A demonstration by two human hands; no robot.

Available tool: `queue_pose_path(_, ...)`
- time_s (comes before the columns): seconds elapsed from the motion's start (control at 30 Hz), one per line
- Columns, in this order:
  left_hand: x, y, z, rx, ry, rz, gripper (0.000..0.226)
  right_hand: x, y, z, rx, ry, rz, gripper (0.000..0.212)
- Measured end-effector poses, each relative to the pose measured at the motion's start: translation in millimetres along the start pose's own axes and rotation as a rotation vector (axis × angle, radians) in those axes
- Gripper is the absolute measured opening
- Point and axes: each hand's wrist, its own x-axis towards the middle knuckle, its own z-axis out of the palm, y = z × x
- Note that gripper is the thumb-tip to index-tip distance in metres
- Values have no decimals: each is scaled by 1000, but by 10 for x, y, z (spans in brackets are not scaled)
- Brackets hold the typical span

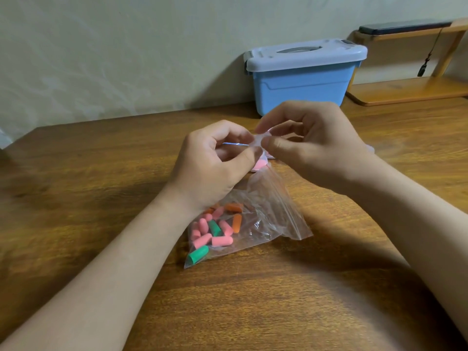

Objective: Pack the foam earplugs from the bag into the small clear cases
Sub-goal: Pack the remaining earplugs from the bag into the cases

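Note:
A clear zip bag lies on the wooden table and holds several pink, orange and green foam earplugs. Above its far end, my left hand and my right hand meet, both pinching a small clear case between thumbs and fingers. Something pink, seemingly earplugs, shows just below the case under my left thumb. Whether the case is open or closed is hidden by my fingers.
A blue lidded storage box stands at the back against the wall. To its right is a low wooden shelf with a dark phone on top. Another clear item peeks out behind my right hand.

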Motion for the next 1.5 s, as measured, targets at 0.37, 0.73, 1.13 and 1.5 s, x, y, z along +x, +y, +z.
queue_pose_path(0.37,1,25,20,-40,-13,15,15,-12,-50,37,66,12,7,25)
queue_pose_path(0.73,73,4,-33,-74,252,-191,27,-68,-109,64,81,-98,14,39)
queue_pose_path(1.13,25,47,-12,-115,68,-460,27,-26,-140,-172,-215,-418,408,11)
queue_pose_path(1.5,23,-84,28,-92,101,-464,29,-131,-255,11,-143,-576,371,26)
